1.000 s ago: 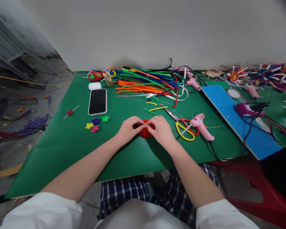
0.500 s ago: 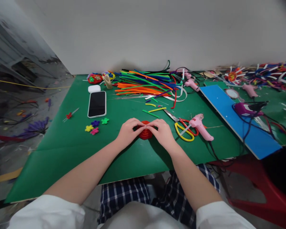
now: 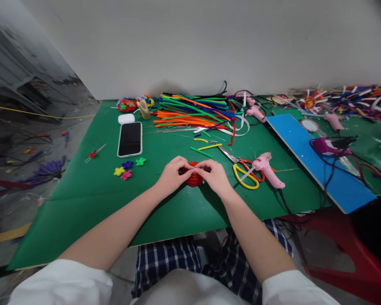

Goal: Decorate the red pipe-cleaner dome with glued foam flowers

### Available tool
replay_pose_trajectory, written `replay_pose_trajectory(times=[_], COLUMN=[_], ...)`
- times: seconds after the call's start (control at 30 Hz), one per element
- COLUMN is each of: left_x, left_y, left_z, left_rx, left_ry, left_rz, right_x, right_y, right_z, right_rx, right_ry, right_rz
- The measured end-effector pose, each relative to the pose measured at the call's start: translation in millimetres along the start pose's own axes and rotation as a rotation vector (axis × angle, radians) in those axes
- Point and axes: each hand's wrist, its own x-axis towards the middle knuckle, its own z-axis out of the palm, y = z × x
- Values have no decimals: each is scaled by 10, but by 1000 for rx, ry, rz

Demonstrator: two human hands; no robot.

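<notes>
Between my two hands is a round red coiled piece (image 3: 194,179), apparently made of pipe cleaner, at the middle of the green table. My left hand (image 3: 176,174) pinches its left side, thumb stretched toward the centre. From the right, my right hand (image 3: 213,174) pinches it too, and the thumb tips meet over it. The fingers cover its upper part. Small flower shapes, yellow (image 3: 119,171), pink (image 3: 126,175), blue (image 3: 127,164) and green (image 3: 140,161), lie left of my left hand. Scissors (image 3: 246,176) with yellow and red handles lie right of my right hand.
A pink glue gun (image 3: 268,170) rests by the scissors, its cord running off the front edge. Behind is a pile of colourful pipe cleaners (image 3: 193,111). A phone (image 3: 130,139) lies left, a blue board (image 3: 320,163) right. Cut pieces (image 3: 200,151) lie ahead of my hands.
Almost nothing differs. Both hands keep their pinch on the red coiled piece, and the view has shifted very slightly.
</notes>
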Motion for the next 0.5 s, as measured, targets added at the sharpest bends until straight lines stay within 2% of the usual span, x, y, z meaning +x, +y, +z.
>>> replay_pose_trajectory(times=[0.5], left_x=[-13], left_y=[36], left_z=[18], left_rx=[50], left_ry=[17], left_rz=[15], right_x=[-7], right_y=[46], right_z=[55], right_rx=[44], right_ry=[13], right_rz=[18])
